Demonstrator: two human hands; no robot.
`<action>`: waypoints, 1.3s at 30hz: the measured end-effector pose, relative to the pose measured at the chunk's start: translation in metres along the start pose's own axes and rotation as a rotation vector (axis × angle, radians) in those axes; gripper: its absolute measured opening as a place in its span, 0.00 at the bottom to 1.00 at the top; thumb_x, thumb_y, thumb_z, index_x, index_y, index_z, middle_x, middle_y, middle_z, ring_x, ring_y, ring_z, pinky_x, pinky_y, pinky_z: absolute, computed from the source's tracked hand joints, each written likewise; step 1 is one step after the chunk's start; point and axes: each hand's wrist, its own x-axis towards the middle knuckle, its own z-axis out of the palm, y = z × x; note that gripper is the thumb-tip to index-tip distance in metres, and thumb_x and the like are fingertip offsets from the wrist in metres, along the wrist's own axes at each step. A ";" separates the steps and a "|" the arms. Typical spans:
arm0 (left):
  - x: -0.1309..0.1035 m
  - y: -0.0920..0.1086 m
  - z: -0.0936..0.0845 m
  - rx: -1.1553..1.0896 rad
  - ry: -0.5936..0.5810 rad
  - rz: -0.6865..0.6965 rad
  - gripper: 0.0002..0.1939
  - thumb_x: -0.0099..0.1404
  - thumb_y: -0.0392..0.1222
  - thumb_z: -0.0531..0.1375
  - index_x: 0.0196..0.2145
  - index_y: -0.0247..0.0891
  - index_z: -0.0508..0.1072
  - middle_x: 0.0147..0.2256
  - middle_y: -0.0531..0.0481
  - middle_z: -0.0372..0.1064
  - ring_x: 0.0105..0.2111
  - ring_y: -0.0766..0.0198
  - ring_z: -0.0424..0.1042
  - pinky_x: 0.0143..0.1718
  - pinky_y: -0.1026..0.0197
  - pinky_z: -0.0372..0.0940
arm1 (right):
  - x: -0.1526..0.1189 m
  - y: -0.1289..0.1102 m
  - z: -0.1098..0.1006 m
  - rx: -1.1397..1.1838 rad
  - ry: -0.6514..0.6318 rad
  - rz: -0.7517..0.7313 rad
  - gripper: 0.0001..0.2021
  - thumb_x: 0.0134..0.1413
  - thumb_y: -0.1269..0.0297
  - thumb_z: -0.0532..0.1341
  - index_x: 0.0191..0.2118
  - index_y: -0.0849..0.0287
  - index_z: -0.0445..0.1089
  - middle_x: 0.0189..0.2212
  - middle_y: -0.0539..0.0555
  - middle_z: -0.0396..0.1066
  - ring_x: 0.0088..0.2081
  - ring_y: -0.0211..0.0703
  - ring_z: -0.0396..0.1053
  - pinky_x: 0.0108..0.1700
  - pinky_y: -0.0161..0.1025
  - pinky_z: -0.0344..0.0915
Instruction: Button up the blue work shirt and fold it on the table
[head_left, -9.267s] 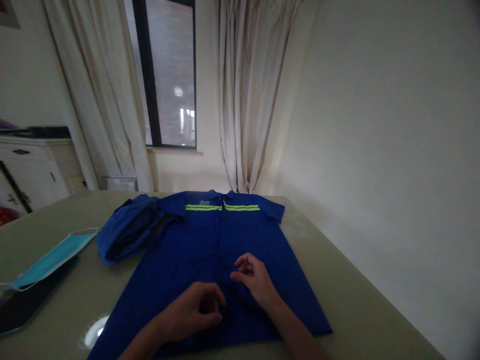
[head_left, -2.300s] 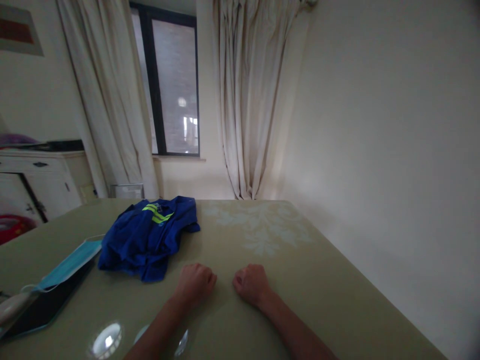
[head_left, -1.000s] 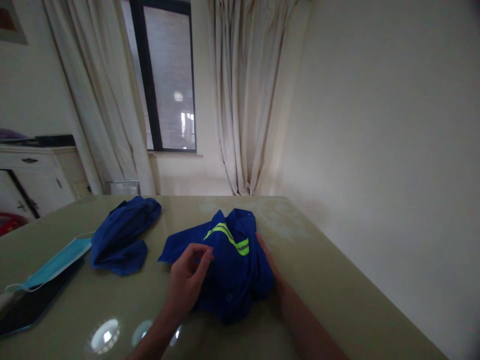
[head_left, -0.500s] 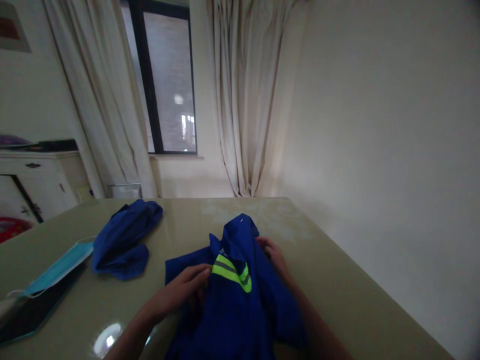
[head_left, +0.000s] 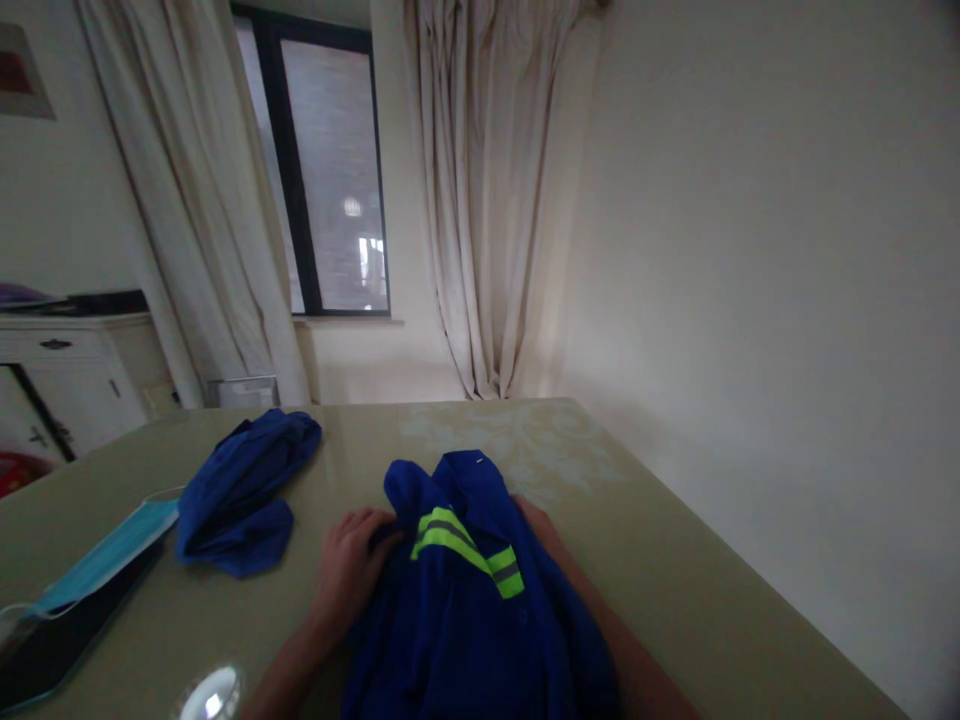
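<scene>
Here the blue shirt lies lengthwise, collar pointing away.

A blue work shirt with yellow-green reflective stripes lies crumpled on the table.

1. Wall, right side: plain, pale cream, bare of fittings.
2. Window: dark frame, set in the far wall; small bright reflections show in the glass, which looks dim.
3. Curtains: one pale drape hangs left of the window, a second gathered drape right of it, reaching down behind the table.
4. Table: olive-green glossy top with a faint pale floral pattern at the far end; a round light reflection sits near its near edge.
5. Cabinet: white, at far left, with dark handles.
6. Picture: partly visible, upper left wall.
7. Lighting: dim overall.
</scene>
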 end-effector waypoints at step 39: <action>0.006 -0.012 0.004 -0.864 -0.238 -0.328 0.45 0.54 0.75 0.62 0.57 0.36 0.72 0.51 0.39 0.78 0.53 0.46 0.76 0.57 0.48 0.69 | -0.064 -0.098 0.004 -0.318 -0.341 -0.617 0.39 0.56 0.70 0.58 0.72 0.45 0.49 0.50 0.55 0.70 0.47 0.49 0.71 0.49 0.42 0.68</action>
